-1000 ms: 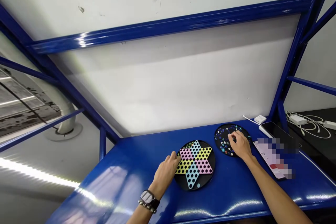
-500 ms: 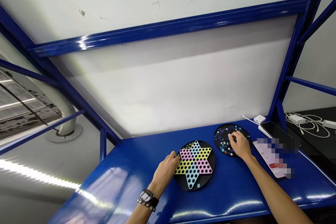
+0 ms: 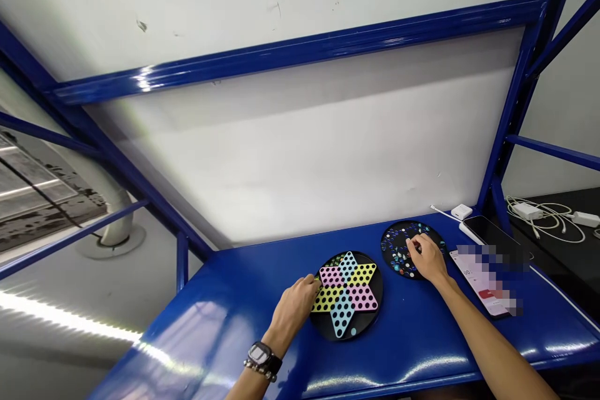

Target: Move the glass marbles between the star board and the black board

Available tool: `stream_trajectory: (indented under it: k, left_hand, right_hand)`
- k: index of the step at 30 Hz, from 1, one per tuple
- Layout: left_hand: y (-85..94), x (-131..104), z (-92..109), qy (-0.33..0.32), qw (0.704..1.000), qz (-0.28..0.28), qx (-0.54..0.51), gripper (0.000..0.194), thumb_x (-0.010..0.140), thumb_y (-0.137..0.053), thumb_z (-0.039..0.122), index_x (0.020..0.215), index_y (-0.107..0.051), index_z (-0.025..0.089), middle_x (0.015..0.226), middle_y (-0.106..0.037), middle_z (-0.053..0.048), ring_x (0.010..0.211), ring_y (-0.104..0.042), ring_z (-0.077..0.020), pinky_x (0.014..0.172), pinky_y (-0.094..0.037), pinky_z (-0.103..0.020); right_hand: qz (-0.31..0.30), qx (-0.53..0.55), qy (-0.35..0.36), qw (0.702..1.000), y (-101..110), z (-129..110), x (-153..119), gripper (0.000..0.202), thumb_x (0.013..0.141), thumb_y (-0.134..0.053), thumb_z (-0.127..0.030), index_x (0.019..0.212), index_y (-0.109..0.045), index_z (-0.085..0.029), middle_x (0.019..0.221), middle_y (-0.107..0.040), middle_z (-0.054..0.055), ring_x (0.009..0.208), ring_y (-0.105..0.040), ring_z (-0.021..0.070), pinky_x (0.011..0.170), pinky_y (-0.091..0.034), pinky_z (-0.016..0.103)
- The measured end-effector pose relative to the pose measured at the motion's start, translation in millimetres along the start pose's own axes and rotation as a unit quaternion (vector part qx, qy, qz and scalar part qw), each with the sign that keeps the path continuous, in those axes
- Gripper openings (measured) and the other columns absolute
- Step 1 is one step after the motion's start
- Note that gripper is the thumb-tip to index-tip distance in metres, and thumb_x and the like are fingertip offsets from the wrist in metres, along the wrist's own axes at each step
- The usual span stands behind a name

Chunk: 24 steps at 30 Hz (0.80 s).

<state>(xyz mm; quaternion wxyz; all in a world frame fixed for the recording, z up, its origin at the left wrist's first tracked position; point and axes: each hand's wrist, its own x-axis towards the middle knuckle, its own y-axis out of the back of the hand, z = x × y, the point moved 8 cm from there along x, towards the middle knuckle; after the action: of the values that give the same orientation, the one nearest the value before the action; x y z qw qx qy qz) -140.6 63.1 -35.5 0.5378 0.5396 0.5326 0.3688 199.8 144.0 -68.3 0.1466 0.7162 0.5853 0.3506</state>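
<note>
A round black Chinese checkers board (image 3: 370, 320) with a star of pink, yellow and light blue points full of holes lies on the blue table. Several green and yellow marbles (image 3: 335, 260) sit in its rim at the upper left. My left hand (image 3: 293, 307), wearing a watch, has its fingers curled at the board's left edge; what they hold is hidden. To the right is a round black tray (image 3: 392, 231) with many loose marbles, blue, white and dark. Over its right part, my right hand (image 3: 427, 257) is closed in a pinch, and its contents are too small to see.
A phone with a lit pink screen (image 3: 475, 281) and a dark phone (image 3: 490, 234) lie right of the tray. White chargers and cables (image 3: 527, 209) rest further right. Blue frame bars (image 3: 300, 53) and a white back panel (image 3: 304, 162) stand behind the table (image 3: 262, 256).
The view has shifted slightly, so everything sits a little further left. Both hands stay at the same places on the board and over the tray.
</note>
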Motion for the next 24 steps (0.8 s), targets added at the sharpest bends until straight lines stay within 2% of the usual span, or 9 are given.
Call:
stream_trajectory:
  k: [8,13,18,21,24]
  left_hand:
    - [2.8,-0.1,-2.5,0.008,1.0,-0.017,-0.006,0.033,0.094,-0.038,0.01,0.097,-0.07,0.019,0.103,-0.07,-0.008,0.096,-0.066,-0.0228,0.08,-0.051,-0.03]
    - [1.8,-2.8,-1.5,0.001,1.0,-0.025,-0.015,0.033,0.097,-0.036,0.015,0.102,-0.068,0.022,0.107,-0.07,-0.008,0.1,-0.066,-0.0219,0.082,-0.05,-0.029]
    - [8.7,-11.4,-7.1,0.01,0.999,-0.017,-0.04,0.032,0.099,-0.038,0.021,0.108,-0.068,0.024,0.109,-0.068,-0.007,0.097,-0.069,-0.0208,0.079,-0.051,-0.028]
    - [19.9,-18.4,-16.6,0.019,0.994,0.026,-0.1,0.032,0.099,-0.039,0.026,0.109,-0.069,0.023,0.105,-0.07,-0.006,0.089,-0.07,-0.0199,0.075,-0.052,-0.028]
    - [41.8,-27.5,-15.5,0.002,0.968,0.124,-0.217,0.034,0.1,-0.041,0.037,0.11,-0.071,0.023,0.102,-0.072,-0.004,0.083,-0.069,-0.0182,0.074,-0.054,-0.028]
  right_hand:
    - [-0.007,0.01,-0.014,1.0,-0.3,0.8,-0.2,0.04,0.098,-0.044,-0.052,0.072,-0.055,-0.024,0.084,-0.063,0.005,0.074,-0.058,0.0202,0.069,-0.042,0.033]
    - [-0.005,0.015,-0.01,1.0,-0.5,-0.4,-0.7,0.039,0.097,-0.044,-0.052,0.072,-0.055,-0.024,0.084,-0.063,0.005,0.076,-0.058,0.0208,0.071,-0.042,0.033]
    - [0.004,0.023,-0.014,1.0,2.6,-0.9,-0.8,0.039,0.096,-0.045,-0.052,0.071,-0.055,-0.024,0.082,-0.062,0.005,0.075,-0.057,0.0208,0.071,-0.042,0.034]
    - [0.049,0.046,-0.003,0.998,14.6,-9.1,-0.8,0.038,0.094,-0.047,-0.053,0.072,-0.058,-0.023,0.083,-0.063,0.006,0.079,-0.057,0.0225,0.076,-0.043,0.036]
    - [0.105,0.141,-0.02,0.984,26.2,-28.4,-10.9,0.039,0.088,-0.054,-0.058,0.076,-0.062,-0.022,0.085,-0.064,0.007,0.084,-0.057,0.0234,0.079,-0.045,0.037]
